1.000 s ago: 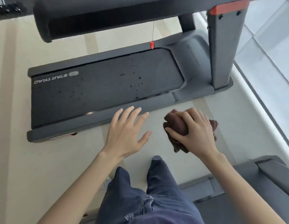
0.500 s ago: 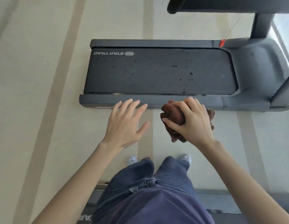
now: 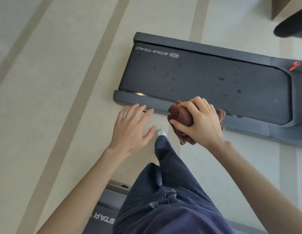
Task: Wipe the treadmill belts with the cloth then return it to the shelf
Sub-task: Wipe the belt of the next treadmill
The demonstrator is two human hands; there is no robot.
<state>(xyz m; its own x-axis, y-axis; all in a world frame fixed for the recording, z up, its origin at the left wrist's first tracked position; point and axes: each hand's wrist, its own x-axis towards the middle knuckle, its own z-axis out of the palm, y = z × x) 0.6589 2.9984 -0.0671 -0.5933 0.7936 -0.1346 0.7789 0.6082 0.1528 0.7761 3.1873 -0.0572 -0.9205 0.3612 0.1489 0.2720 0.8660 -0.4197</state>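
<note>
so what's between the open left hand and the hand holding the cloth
Head view: between the left hand and the right hand gripping the brown cloth lie bare floor and a white shoe tip.

Moved closer to the treadmill [image 3: 206, 78], its belt now larger in view and tilted, rear end swung toward centre. Right hand [image 3: 200, 121] and bunched brown cloth [image 3: 179, 115] now over the near side rail, at the belt's edge, no longer over bare floor [image 3: 62, 81]. Left hand [image 3: 131, 127] fingertips now just short of the rail. One leg stepped forward, white shoe [image 3: 162, 133] near the rail.
</note>
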